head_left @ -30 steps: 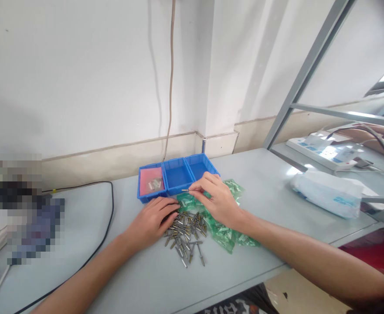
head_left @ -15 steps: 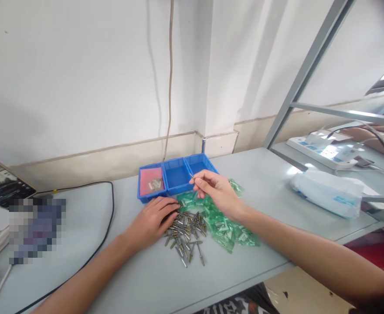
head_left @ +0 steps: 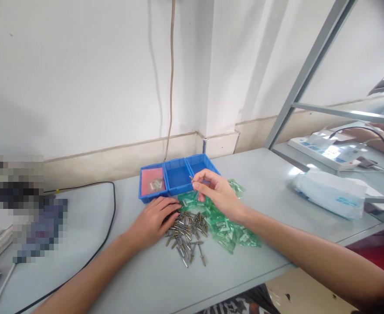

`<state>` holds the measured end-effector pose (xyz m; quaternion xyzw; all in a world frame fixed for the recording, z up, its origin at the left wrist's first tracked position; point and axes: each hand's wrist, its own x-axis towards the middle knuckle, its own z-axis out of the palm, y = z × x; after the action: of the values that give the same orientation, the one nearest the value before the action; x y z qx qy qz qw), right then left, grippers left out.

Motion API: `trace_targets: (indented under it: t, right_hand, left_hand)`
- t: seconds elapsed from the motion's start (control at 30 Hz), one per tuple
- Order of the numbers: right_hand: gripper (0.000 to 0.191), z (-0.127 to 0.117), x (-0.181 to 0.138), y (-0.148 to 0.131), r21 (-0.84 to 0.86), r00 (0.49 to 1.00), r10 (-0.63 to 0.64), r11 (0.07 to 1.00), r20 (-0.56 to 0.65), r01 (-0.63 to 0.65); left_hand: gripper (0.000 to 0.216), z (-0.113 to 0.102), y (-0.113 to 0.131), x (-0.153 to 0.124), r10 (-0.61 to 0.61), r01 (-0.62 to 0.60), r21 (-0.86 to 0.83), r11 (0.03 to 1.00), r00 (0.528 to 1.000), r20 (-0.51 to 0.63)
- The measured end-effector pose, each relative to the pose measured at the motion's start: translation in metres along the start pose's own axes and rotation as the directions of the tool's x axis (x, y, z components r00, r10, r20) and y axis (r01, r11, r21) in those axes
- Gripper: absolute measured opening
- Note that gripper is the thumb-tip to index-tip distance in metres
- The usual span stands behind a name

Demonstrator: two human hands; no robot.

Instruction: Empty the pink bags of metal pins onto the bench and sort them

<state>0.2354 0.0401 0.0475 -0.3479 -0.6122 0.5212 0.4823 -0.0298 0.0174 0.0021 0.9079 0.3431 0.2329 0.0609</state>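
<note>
My right hand (head_left: 216,194) is raised a little above the table and pinches one small metal rivet (head_left: 192,178) between thumb and fingers, its tip pointing at the blue tray (head_left: 178,188). My left hand (head_left: 154,220) lies flat on the table, fingers stretched out and touching the left edge of a pile of several rivets (head_left: 187,231). Small green plastic bags (head_left: 226,226) lie under and to the right of my right hand. The three-part blue tray holds a pink bag (head_left: 152,181) with parts in its left compartment.
A black cable (head_left: 108,226) curves over the table at the left. A white plastic bag (head_left: 332,192) lies at the right, near a grey metal frame (head_left: 296,87). A power strip (head_left: 325,152) sits beyond it. Blurred items stand at the far left.
My right hand has lifted the rivet from just above the green bags up towards the blue tray and turned it. My left hand has stayed by the pile.
</note>
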Motion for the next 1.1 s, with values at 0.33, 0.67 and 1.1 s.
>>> trace_targets:
  t: [0.33,0.67,1.1]
  right_hand:
    - [0.017,0.0037,-0.0049,0.0036,-0.233,0.988,-0.131,0.966,-0.083,0.109]
    - [0.018,0.0036,-0.0080,-0.0009,-0.264,0.980,-0.171,0.955,-0.103,0.139]
    - [0.023,0.0000,-0.0017,-0.0032,-0.109,0.984,-0.078,0.992,-0.157,0.061]
  left_hand:
    - [0.029,-0.0004,0.0001,0.0006,-0.011,0.011,-0.001,1.000,1.000,0.015]
    - [0.029,-0.0001,-0.0009,-0.0003,-0.004,0.005,-0.003,1.000,1.000,0.008]
    - [0.029,0.0006,-0.0014,-0.0004,-0.004,0.004,0.003,1.000,1.000,0.020]
